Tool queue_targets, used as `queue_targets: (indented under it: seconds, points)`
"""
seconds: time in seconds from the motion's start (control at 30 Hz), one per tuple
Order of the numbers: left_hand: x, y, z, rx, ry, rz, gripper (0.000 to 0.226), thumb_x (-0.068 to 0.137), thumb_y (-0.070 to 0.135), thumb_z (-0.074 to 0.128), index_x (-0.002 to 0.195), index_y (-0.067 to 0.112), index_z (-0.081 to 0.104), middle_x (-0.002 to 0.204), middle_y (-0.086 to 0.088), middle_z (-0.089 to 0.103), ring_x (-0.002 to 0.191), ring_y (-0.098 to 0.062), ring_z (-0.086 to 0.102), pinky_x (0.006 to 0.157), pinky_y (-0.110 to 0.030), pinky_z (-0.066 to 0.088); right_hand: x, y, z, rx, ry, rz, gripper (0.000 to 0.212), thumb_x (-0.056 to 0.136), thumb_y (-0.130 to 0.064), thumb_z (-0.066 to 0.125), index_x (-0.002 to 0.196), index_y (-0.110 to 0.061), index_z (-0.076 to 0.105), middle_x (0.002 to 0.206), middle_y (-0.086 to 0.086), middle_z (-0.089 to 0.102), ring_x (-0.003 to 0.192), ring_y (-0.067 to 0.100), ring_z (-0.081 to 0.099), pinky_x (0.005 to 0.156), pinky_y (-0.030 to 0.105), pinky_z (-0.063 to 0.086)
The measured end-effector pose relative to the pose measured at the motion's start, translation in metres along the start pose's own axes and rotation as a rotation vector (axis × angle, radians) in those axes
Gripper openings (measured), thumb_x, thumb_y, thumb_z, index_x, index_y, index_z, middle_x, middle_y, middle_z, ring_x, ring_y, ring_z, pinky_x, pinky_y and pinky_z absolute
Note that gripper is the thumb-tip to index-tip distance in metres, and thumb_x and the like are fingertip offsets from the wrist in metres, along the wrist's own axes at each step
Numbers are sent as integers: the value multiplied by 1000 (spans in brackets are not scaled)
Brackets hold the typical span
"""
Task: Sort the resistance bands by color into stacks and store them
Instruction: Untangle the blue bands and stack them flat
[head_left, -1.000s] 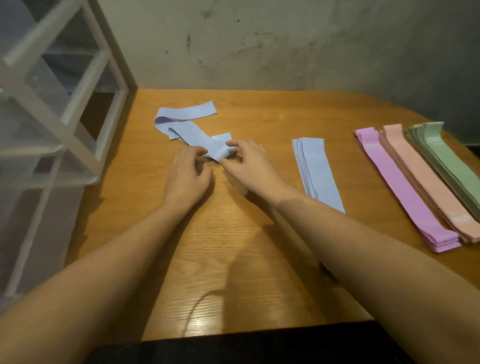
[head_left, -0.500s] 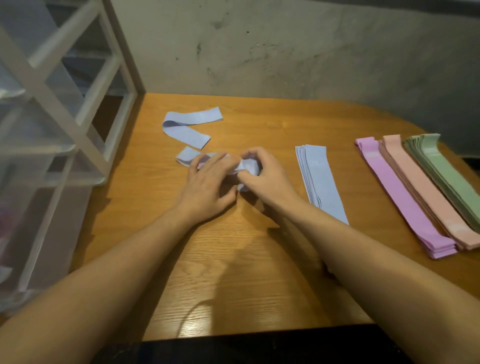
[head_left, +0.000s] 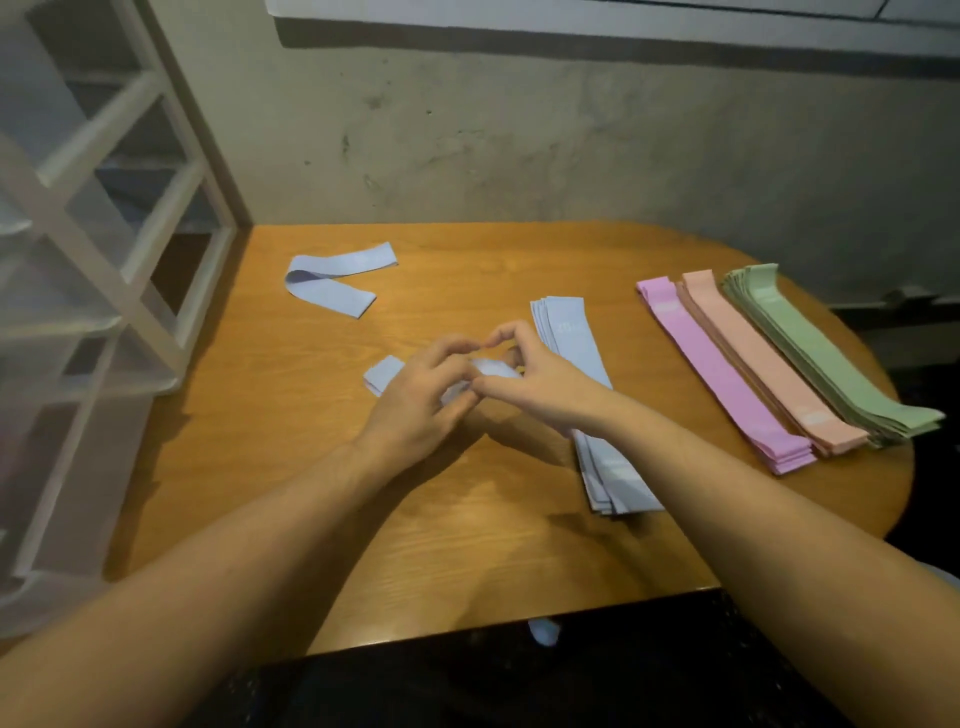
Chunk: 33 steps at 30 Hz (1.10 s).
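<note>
Both hands meet at the table's middle on one crumpled blue band (head_left: 385, 373), whose free end sticks out to the left. My left hand (head_left: 421, 400) and my right hand (head_left: 530, 371) pinch it between curled fingers; most of the band is hidden under them. Right beside my right hand lies a flat stack of blue bands (head_left: 571, 338), running under my right forearm. A second loose blue band (head_left: 332, 280) lies folded at the far left. On the right lie a purple stack (head_left: 722, 379), a peach stack (head_left: 753, 353) and a green stack (head_left: 810, 343), side by side.
A white drawer rack with translucent drawers (head_left: 93, 291) stands against the table's left edge. The wooden table (head_left: 291, 467) ends at a concrete wall behind and curves round on the right past the green stack.
The hands carried the blue band rightward, nearer the blue stack, and bunched it up between them. The other loose blue band stayed where it was.
</note>
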<state>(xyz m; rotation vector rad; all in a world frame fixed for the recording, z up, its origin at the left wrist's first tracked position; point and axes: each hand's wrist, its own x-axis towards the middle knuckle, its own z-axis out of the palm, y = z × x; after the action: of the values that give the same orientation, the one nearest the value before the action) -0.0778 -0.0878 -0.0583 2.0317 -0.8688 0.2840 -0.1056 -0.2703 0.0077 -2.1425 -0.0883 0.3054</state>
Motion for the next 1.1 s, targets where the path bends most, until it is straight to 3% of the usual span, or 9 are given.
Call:
queue_targets:
  seconds: [0.07, 0.23, 0.33, 0.43, 0.57, 0.67, 0.77, 1.0, 1.1]
  points:
    - [2, 8, 3, -61, 10, -38, 22, 96, 32, 54, 94, 12, 63, 123, 4, 60, 115, -8, 57, 94, -26, 46, -11, 5, -11, 9, -42, 6, 48, 91, -37, 73, 126, -27, 43, 103, 3, 54, 57, 5, 50, 51, 22, 43]
    - [17, 37, 8, -239, 32, -239, 20, 92, 45, 57, 84, 25, 57, 74, 19, 61, 65, -1, 53, 62, -21, 41, -32, 15, -34, 7, 76, -61, 27, 89, -8, 68, 114, -16, 64, 107, 1, 66, 68, 3, 56, 66, 21, 48]
    - [25, 51, 15, -234, 0, -232, 26, 95, 44, 55, 88, 19, 56, 69, 14, 57, 63, -9, 52, 59, -25, 40, -41, 15, -44, 59, 238, -119, 24, 90, -1, 62, 108, -16, 67, 103, -4, 67, 76, -9, 59, 74, 11, 46]
    - [34, 66, 18, -263, 1, -265, 16, 101, 32, 56, 89, 20, 56, 63, 13, 50, 57, -3, 42, 54, -20, 33, -50, 13, -55, 193, 371, -124, 13, 95, -2, 58, 99, -11, 66, 93, -1, 65, 67, -5, 60, 62, 9, 45]
    - [45, 87, 17, -291, -46, -304, 14, 101, 27, 58, 93, 16, 56, 62, -1, 48, 55, -5, 41, 52, -17, 30, -54, 13, -66, 334, 431, -91, 6, 96, -11, 62, 100, -15, 65, 82, 0, 65, 61, 5, 59, 55, 16, 43]
    - [55, 107, 13, -460, -132, -362, 18, 95, 34, 62, 108, 22, 57, 78, -18, 68, 69, -21, 65, 58, -29, 48, -51, 14, -71, 419, 468, -97, 3, 94, -9, 64, 95, -12, 62, 66, 2, 56, 52, 10, 46, 51, 21, 37]
    - [66, 126, 9, -616, -214, -443, 25, 100, 17, 61, 124, 17, 53, 82, -10, 74, 58, -18, 68, 47, -29, 51, -48, 18, -77, 400, 472, -101, 6, 94, -17, 68, 90, -15, 64, 62, -4, 56, 52, 10, 45, 50, 21, 37]
    - [93, 138, 22, -846, -10, -663, 27, 103, 10, 53, 129, 5, 50, 85, -8, 74, 57, -15, 67, 49, -26, 52, -44, 24, -80, 587, 338, 93, 62, 85, -64, 64, 124, -16, 56, 97, 2, 72, 73, 14, 62, 64, 28, 48]
    - [105, 134, 31, -914, 75, -754, 27, 104, 12, 49, 130, 7, 51, 93, -9, 73, 66, -17, 69, 57, -28, 56, -54, 29, -79, 597, 192, 91, 55, 96, -63, 51, 115, -14, 63, 92, 3, 70, 77, 15, 66, 72, 30, 52]
